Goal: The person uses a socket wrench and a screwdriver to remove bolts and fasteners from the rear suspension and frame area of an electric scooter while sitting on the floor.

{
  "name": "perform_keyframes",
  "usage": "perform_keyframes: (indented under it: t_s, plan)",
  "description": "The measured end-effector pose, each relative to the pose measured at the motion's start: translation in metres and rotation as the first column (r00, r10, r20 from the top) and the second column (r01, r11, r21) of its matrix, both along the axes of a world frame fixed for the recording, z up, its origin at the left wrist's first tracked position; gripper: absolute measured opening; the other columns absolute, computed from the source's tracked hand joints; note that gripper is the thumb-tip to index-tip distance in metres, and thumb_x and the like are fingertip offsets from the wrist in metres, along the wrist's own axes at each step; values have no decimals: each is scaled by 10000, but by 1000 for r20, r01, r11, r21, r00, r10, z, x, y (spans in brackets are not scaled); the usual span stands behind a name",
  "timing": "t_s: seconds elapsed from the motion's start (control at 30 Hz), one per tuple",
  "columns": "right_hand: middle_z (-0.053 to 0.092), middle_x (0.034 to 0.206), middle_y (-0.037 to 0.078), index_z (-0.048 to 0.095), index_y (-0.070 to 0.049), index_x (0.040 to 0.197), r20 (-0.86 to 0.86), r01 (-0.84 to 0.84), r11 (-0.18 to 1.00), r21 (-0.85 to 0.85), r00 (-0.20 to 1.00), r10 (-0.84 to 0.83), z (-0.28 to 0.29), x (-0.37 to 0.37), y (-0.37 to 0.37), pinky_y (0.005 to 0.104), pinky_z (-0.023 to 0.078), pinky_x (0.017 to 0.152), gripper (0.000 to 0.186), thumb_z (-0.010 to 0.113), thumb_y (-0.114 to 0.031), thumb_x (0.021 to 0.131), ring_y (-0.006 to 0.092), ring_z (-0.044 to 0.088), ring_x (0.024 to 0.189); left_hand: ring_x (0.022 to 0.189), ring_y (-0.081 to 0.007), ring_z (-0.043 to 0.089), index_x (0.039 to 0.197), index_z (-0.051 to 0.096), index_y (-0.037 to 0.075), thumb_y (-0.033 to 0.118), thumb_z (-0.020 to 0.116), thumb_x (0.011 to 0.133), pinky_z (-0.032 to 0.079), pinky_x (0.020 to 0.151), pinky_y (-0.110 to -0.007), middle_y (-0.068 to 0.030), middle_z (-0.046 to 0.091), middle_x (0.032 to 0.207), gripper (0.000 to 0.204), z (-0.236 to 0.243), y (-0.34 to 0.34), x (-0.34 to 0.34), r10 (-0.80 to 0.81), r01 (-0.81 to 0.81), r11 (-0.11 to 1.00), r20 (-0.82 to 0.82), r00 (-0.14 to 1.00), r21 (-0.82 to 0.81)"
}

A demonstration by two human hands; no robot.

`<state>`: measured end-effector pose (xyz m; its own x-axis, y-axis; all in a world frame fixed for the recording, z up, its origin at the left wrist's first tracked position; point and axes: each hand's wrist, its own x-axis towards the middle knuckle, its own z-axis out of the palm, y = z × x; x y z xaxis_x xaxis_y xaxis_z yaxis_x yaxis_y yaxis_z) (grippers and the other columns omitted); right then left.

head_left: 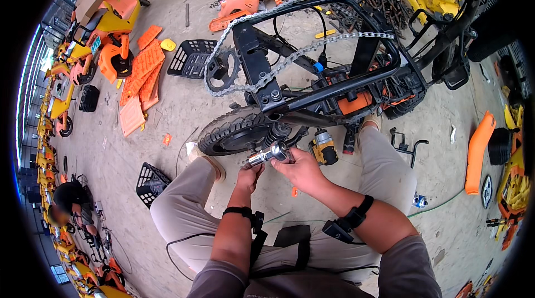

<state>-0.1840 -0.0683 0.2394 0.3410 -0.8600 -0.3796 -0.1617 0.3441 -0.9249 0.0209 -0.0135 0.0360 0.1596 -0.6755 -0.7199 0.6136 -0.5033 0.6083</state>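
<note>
A chrome ratchet tool (272, 154) is held between the two hands, which are brought close together in front of the body. The socket end is gripped from below and to the left by the fingers of the left hand (251, 176), and the ratchet head is clasped from the right by the thumb and fingers of the right hand (304, 171). Black straps (352, 220) are worn around both forearms.

Just beyond the hands, a knobbly black tyre (210, 141) is seen to the left, with a coil spring (278, 130) close to the tool. A yellow-and-black power tool (323, 147) is placed near the right hand, on its far side. Farther forward, a black vehicle frame (340, 94) is tilted, with a silver chain (362, 34) draped across it and looped around a sprocket (229, 69).

To the left of the hands, a black basket (151, 182) is left beside the knee; ahead of it, orange panels (144, 75) are piled. Well to the right of the hands, a long orange panel (480, 153) is laid on the floor (440, 172), with a black bracket (413, 145) nearer. Far to the left, a co-worker (73, 198) is bent low beside a row of yellow scooters (47, 170).
</note>
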Motion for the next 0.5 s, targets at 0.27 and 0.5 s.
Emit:
perform_keyframes:
  t_s: [0.27, 0.5]
  plan:
    - [642, 762, 76, 604, -1, 856, -85, -66, 998, -16, 994, 64, -1, 0, 0, 287, 459, 628, 275, 688, -253, 783, 128, 573, 666, 924, -198, 606, 1158, 511, -41, -77, 499, 857, 529, 844, -283, -102, 589, 1068, 303, -7, 3, 0, 8, 1, 999, 157, 988, -53]
    - [564, 682, -12, 588, -18, 841, -71, -57, 997, -56, 996, 53, 0, 1, 1, 246, 397, 532, 236, 691, -227, 805, 59, 462, 595, 935, -205, 603, 1125, 503, -42, -89, 539, 812, 532, 821, -283, -104, 582, 1063, 319, -19, 4, -4, 41, -14, 991, 200, 979, -134]
